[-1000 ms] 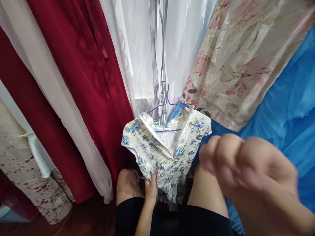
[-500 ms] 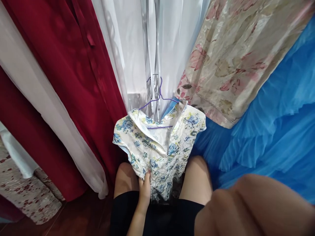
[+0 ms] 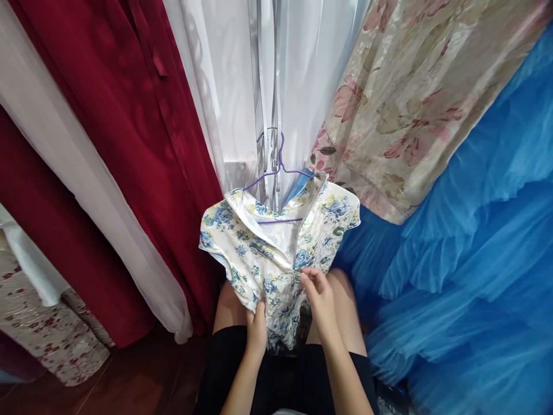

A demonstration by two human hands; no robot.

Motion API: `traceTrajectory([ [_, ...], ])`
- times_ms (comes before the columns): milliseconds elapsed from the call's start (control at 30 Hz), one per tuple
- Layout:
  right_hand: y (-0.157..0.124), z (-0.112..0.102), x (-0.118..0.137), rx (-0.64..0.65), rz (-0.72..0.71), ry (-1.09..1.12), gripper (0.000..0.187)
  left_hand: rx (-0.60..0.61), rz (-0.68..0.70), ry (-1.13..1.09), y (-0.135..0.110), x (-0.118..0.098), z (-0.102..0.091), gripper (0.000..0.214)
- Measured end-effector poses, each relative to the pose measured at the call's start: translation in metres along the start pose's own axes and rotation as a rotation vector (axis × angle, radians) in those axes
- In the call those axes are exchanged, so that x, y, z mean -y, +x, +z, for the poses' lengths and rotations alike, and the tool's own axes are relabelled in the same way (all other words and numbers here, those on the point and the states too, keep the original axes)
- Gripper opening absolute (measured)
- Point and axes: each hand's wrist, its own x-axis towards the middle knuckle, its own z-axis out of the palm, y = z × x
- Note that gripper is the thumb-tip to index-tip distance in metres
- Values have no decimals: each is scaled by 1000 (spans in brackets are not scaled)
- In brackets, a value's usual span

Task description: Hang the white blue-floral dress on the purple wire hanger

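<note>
A white dress with blue flowers (image 3: 276,248) hangs on a thin purple hanger (image 3: 280,170) from a chrome rack post (image 3: 268,104). My left hand (image 3: 257,328) grips the dress's lower front near my knees. My right hand (image 3: 317,291) pinches the fabric at the front opening, just right of the middle. My bare knees and black shorts (image 3: 280,380) lie below the dress.
Dark red garments (image 3: 121,144) and sheer white fabric (image 3: 78,173) hang on the left. A cream gown with pink flowers (image 3: 406,104) and a blue tulle skirt (image 3: 475,259) fill the right. A speckled cream cloth (image 3: 38,340) sits low left over a dark wooden floor (image 3: 147,380).
My right hand, blurred close to the camera before, has come down onto the dress front. The left hand has kept its grip on the lower fabric.
</note>
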Motion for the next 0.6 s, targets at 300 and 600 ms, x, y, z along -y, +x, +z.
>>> traceTrajectory([
  [300,12,4,-31,298,61,-5,34,48,125,106,-14,-5,-4,51],
  [600,1,-4,-12,415,145,77,26,77,723,417,-21,-47,32,31],
])
